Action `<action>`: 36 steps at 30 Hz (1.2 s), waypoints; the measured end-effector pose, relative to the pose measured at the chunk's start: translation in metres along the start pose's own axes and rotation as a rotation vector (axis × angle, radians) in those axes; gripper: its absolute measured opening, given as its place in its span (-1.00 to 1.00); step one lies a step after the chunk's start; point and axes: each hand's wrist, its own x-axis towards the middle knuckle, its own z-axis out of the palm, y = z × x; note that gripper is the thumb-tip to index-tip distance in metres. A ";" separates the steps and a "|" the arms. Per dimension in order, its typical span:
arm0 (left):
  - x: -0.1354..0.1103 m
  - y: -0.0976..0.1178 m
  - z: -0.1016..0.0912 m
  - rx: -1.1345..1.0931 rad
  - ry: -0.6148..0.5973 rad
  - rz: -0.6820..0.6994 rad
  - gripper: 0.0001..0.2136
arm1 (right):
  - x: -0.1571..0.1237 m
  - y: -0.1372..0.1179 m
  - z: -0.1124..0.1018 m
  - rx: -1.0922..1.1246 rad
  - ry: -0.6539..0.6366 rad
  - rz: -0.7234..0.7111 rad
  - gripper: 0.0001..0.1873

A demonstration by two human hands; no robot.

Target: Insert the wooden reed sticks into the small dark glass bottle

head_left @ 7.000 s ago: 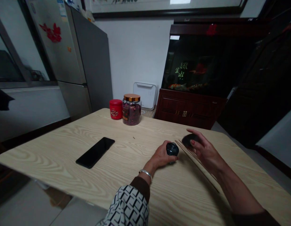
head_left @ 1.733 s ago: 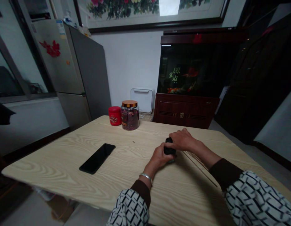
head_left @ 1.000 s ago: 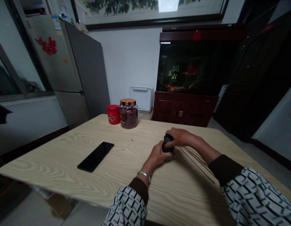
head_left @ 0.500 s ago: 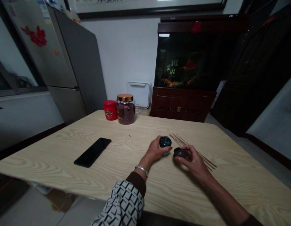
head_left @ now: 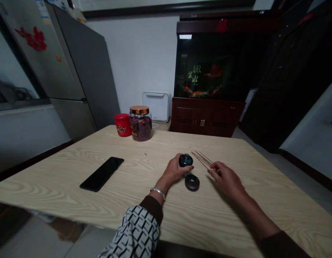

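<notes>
The left hand (head_left: 174,171) gripped a small dark teal ceramic pot (head_left: 185,160) near the middle of the light wooden surface (head_left: 74,179). The open right hand (head_left: 227,178) lay just beside thin bamboo sticks (head_left: 201,159), with a dark round disc (head_left: 192,182) between the hands. A slackened grip could drop the pot onto the disc, and a stray finger could scatter the sticks.
</notes>
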 end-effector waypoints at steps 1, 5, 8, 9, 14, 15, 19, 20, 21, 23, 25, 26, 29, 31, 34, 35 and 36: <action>0.000 0.000 0.000 -0.001 -0.001 -0.003 -0.50 | 0.008 0.004 -0.005 -0.136 -0.056 0.000 -0.82; 0.001 0.000 0.000 0.001 0.000 -0.010 -0.49 | 0.027 0.011 -0.012 -0.489 -0.273 -0.028 -0.75; 0.001 -0.001 0.000 0.005 0.003 -0.010 -0.49 | 0.034 0.004 -0.010 -0.572 -0.341 -0.045 -0.69; 0.001 -0.001 0.001 0.003 0.004 -0.010 -0.49 | 0.037 0.000 -0.009 -0.583 -0.360 -0.043 -0.67; 0.001 0.000 0.001 -0.009 0.001 0.002 -0.51 | 0.057 -0.015 -0.008 -0.559 -0.428 -0.005 -0.72; 0.001 0.000 0.001 -0.011 0.000 0.003 -0.51 | 0.060 -0.015 -0.009 -0.540 -0.437 0.003 -0.75; 0.001 0.000 0.000 -0.014 0.001 -0.010 -0.49 | 0.067 -0.006 -0.018 -0.381 -0.432 0.011 -0.83; 0.001 0.001 0.000 -0.016 0.000 -0.013 -0.49 | 0.068 -0.003 -0.021 -0.299 -0.417 0.004 -0.83; 0.000 0.001 0.000 -0.020 -0.002 -0.015 -0.48 | 0.069 -0.001 -0.024 -0.171 -0.392 -0.001 -0.82; 0.000 0.002 0.000 -0.023 -0.005 -0.021 -0.49 | 0.073 -0.003 -0.029 0.217 -0.286 0.005 -0.82; 0.000 0.004 0.000 -0.028 -0.009 -0.028 -0.50 | 0.078 -0.013 -0.033 0.658 -0.121 0.011 -0.76; 0.000 0.004 0.000 -0.028 -0.008 -0.030 -0.50 | 0.082 -0.020 -0.034 0.838 -0.033 0.006 -0.68; 0.001 0.005 0.000 -0.030 -0.008 -0.030 -0.50 | 0.090 -0.048 -0.033 1.091 0.157 -0.040 -0.57; 0.001 0.004 0.000 -0.030 -0.005 -0.033 -0.49 | 0.093 -0.062 -0.030 1.137 0.226 -0.063 -0.62; 0.002 0.003 0.000 -0.032 -0.006 -0.033 -0.49 | 0.095 -0.070 -0.022 1.127 0.304 -0.088 -0.68; 0.002 0.002 0.001 -0.032 -0.007 -0.030 -0.48 | 0.095 -0.070 -0.019 1.118 0.328 -0.090 -0.70; 0.002 0.002 0.001 -0.032 -0.008 -0.028 -0.48 | 0.095 -0.069 -0.016 1.111 0.346 -0.090 -0.71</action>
